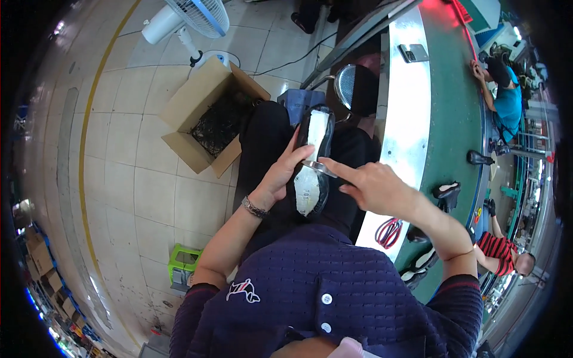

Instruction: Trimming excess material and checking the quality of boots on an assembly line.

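A black shoe upper [327, 192] with a white sole board [317, 128] facing up lies lengthwise over my lap. My left hand [285, 170] is closed around its left side at the middle, the thumb resting on the white board. A short, shiny metal strip [318, 167], perhaps a blade, lies across the narrow middle of the board. My right hand [382, 188] is closed on the strip's right end, index finger stretched along it; the rest of the tool is hidden.
An open cardboard box [197, 107] with black material stands left of my knees, near a fan [197, 18]. On the right runs a green conveyor [447, 113] with several shoes, a metal edge [409, 107], a phone [413, 53] and a coiled cord [389, 232]. Two people work beyond it.
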